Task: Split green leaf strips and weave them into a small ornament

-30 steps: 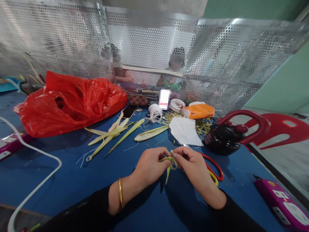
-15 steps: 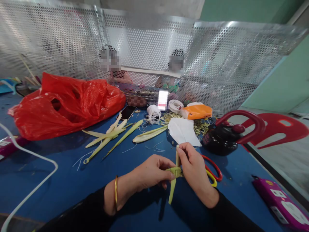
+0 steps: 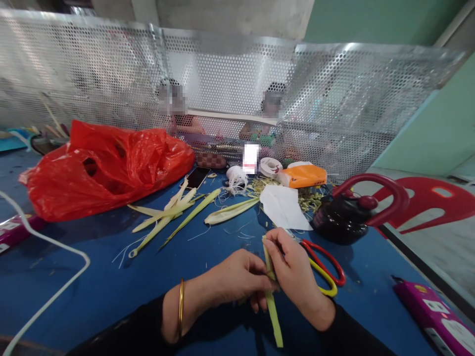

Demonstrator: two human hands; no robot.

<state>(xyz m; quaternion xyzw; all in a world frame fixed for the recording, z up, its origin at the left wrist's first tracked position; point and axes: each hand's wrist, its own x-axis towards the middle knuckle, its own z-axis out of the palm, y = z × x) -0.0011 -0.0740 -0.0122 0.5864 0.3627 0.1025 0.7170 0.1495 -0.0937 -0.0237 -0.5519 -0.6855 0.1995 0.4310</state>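
Leaf strip (image 3: 273, 319), pale green, runs far to near between the two hands above the near middle of the blue counter (image 3: 111, 296), and I watch it over my feed. Half a second ago a flat, folded band showed at the left fingertips; now the piece reads as one nearly straight line, its near tail reaching lower. I take that to mean the strip is being drawn out or turned as it is worked, though the fold may simply be covered. The left hand (image 3: 237, 273) pinches the middle, and the right hand (image 3: 295, 277) grips the far end between thumb and forefinger. What sits behind the left fingers I can't make out. Right of them, scissor-like handles (image 3: 342, 274) are partly hidden by the right hand, and the purple power strip (image 3: 432, 309) is cut off at the right edge.
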